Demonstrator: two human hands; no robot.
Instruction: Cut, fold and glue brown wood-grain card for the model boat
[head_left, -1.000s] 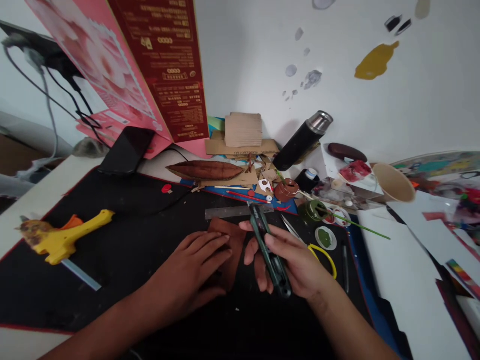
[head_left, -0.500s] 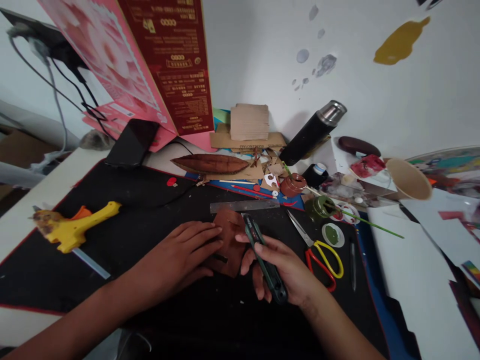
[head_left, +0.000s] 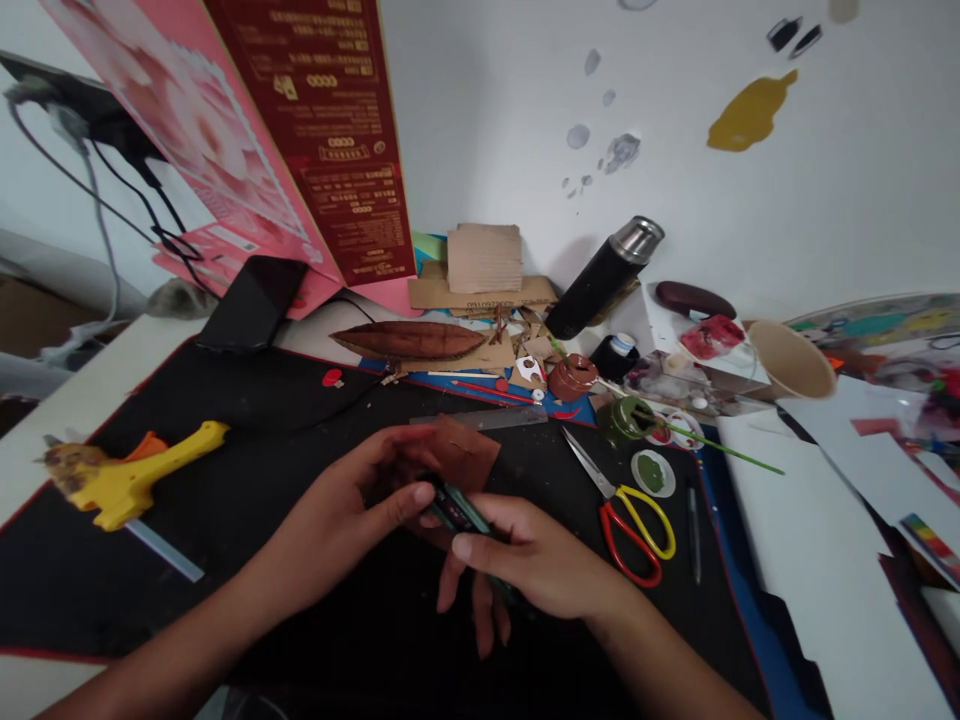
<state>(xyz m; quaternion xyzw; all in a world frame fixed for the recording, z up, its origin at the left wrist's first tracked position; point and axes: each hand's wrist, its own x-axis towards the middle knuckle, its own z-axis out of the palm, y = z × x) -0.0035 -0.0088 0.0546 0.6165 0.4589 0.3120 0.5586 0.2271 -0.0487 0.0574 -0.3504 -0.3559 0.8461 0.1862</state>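
Hands have closed in together: right hand fingers wrap the green knife, and left hand fingers pinch its front end. Brown card piece lies touching the ruler, just on its near side. Cutting looks unfinished.

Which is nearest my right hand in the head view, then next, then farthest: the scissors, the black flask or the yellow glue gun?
1. scissors, just right of the right hand.
2. black flask, at the back by the wall.
3. yellow glue gun, far left on the mat.
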